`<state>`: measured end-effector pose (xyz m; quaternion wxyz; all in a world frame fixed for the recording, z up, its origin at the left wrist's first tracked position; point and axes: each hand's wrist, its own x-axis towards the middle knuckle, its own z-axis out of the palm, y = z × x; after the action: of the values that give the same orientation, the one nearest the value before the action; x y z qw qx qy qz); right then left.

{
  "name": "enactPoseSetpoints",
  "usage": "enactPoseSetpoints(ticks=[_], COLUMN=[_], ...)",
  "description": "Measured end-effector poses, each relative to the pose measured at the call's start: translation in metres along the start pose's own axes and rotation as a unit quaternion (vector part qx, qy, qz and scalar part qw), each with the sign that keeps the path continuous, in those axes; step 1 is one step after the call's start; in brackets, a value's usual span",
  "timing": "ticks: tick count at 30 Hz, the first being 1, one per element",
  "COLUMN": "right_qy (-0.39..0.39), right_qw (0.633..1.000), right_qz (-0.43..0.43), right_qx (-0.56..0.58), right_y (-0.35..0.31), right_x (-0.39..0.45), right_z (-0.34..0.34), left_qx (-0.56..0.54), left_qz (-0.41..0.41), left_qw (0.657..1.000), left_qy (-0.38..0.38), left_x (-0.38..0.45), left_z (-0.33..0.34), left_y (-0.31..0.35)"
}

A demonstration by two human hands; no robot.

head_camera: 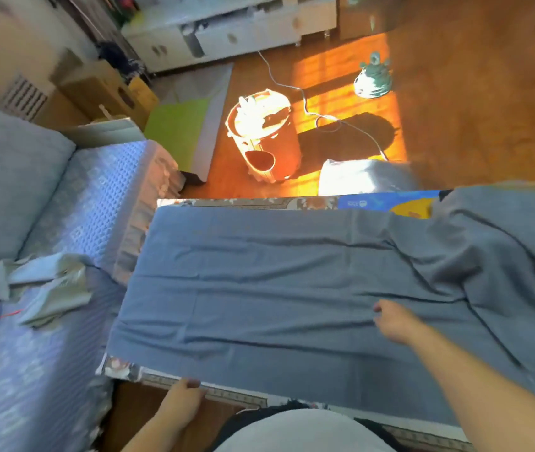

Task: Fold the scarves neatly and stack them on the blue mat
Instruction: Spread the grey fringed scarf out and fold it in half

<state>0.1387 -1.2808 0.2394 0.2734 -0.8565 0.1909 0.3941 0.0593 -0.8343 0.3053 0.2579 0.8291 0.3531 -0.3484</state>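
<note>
Here, scarf (259, 288) spread on table (227, 202)

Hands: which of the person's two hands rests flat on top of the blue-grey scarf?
The right hand, lying on the spread blue-grey scarf. The left hand instead grips the scarf's near edge at the table's rim.

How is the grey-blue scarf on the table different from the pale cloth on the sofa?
The scarf lies spread nearly flat over the table; the pale cloth lies crumpled in loose folds on the sofa. The scarf is darker, grey-blue; the cloth is light grey-white. The scarf is far larger. The left hand holds the scarf's near edge and the right hand rests on it; no hand touches the cloth. Both are plain.
</note>
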Motion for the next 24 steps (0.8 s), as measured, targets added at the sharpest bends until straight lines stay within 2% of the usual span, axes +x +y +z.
enactPoseSetpoints(ticks=[4,9,12,16,18,20,22,24], right_qy=[-0.019,-0.063,-0.058,0.011,0.035,0.062,0.096,0.107], right_qw=[1.000,0.997,0.996,0.998,0.991,0.972,0.948,0.919], right_qz=[-0.001,0.037,0.049,0.027,-0.010,-0.040,-0.076,-0.134], right_qx=[-0.020,-0.037,-0.036,-0.053,-0.128,-0.222,-0.293,-0.356], right_y=[-0.086,-0.179,-0.235,-0.287,-0.298,-0.302,-0.298,-0.286], right_x=[0.010,0.051,0.080,0.108,0.113,0.116,0.122,0.127], right_z=[0.057,0.153,0.212,0.276,0.295,0.310,0.318,0.322], left_qx=[-0.082,-0.083,-0.066,-0.155,-0.240,-0.251,-0.220,-0.194], left_qz=[-0.046,-0.093,-0.112,-0.172,-0.224,-0.257,-0.231,-0.210], left_qw=[0.996,0.992,0.991,0.968,0.933,0.910,0.917,0.928], left_qy=[0.000,-0.036,0.017,0.101,0.148,0.206,0.240,0.240], left_x=[0.056,0.187,0.264,0.360,0.388,0.406,0.411,0.394], left_z=[-0.038,-0.082,-0.102,-0.119,-0.119,-0.118,-0.116,-0.114], left_y=[-0.059,-0.113,-0.134,-0.165,-0.172,-0.174,-0.171,-0.174])
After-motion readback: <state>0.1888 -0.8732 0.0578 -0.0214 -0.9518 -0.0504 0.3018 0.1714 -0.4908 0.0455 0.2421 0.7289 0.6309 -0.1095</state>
